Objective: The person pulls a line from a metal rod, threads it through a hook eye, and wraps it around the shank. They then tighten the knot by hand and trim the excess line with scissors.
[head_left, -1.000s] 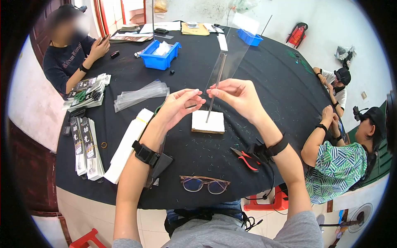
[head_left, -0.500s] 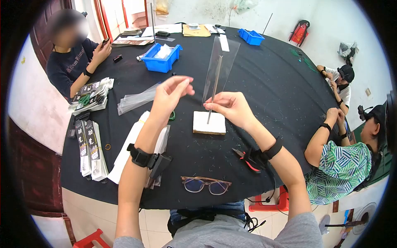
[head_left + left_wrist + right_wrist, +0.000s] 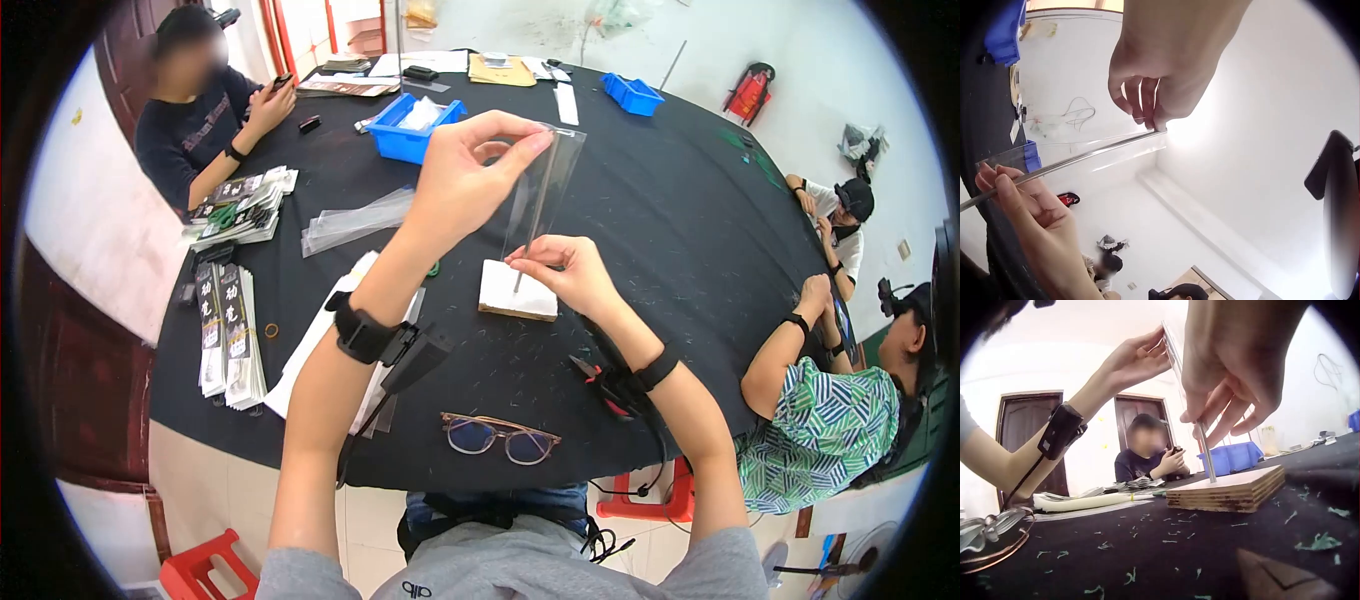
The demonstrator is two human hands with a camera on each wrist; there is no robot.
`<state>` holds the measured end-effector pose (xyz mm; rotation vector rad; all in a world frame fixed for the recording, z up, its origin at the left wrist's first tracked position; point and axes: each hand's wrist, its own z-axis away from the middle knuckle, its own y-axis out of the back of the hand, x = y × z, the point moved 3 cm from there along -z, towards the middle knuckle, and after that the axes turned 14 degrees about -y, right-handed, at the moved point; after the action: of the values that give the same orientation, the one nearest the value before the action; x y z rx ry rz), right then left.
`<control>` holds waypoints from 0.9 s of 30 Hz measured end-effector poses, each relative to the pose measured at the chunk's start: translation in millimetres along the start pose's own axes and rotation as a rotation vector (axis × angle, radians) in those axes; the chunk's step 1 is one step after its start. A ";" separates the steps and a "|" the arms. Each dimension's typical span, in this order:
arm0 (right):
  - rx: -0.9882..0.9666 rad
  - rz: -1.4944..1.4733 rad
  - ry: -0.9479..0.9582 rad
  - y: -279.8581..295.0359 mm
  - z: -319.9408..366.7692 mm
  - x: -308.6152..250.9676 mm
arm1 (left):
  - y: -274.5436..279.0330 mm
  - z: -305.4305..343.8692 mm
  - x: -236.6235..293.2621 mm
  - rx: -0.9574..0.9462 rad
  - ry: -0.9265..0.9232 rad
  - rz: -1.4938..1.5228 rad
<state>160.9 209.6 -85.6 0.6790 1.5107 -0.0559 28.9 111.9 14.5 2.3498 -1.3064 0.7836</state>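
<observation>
A thin metal rod (image 3: 1085,158) rises from a white-topped plywood block (image 3: 500,290) on the black-covered table. Along the rod runs a long, narrow clear plastic sleeve (image 3: 568,158). At the rod's upper end, my left hand (image 3: 468,175) pinches the top edge of the sleeve between thumb and fingers. Low on the rod, just above the block, my right hand (image 3: 572,275) pinches the sleeve's lower end against the metal. The right wrist view shows the rod's foot (image 3: 1211,472) standing in the block.
Flat clear sleeves (image 3: 350,222) and a white paper bundle (image 3: 315,335) lie left. Glasses (image 3: 498,438) sit near the front edge; pliers (image 3: 588,370) lie under my right forearm. Blue bins (image 3: 400,145) stand farther back. Green scraps (image 3: 1319,542) dot the cloth. Other people sit around the table.
My left hand has moved up and right from beside the rod to its top and taken hold of the sleeve there. My right hand has moved down the rod towards the block.
</observation>
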 end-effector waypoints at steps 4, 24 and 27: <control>-0.034 0.076 -0.017 2.7 -0.2 -6.9 | -5.5 2.1 3.2 0.038 -0.129 -0.157; 0.727 0.210 0.570 -19.6 -23.2 -230.5 | 63.3 -32.0 145.6 0.621 -0.281 -0.237; 0.757 0.528 0.810 -60.1 -64.0 -209.3 | 134.9 6.4 152.9 0.591 -0.628 -0.321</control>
<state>57.2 110.9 90.5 1.8561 2.0241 0.0655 -19.4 -63.6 106.6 3.3636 -0.9139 0.3602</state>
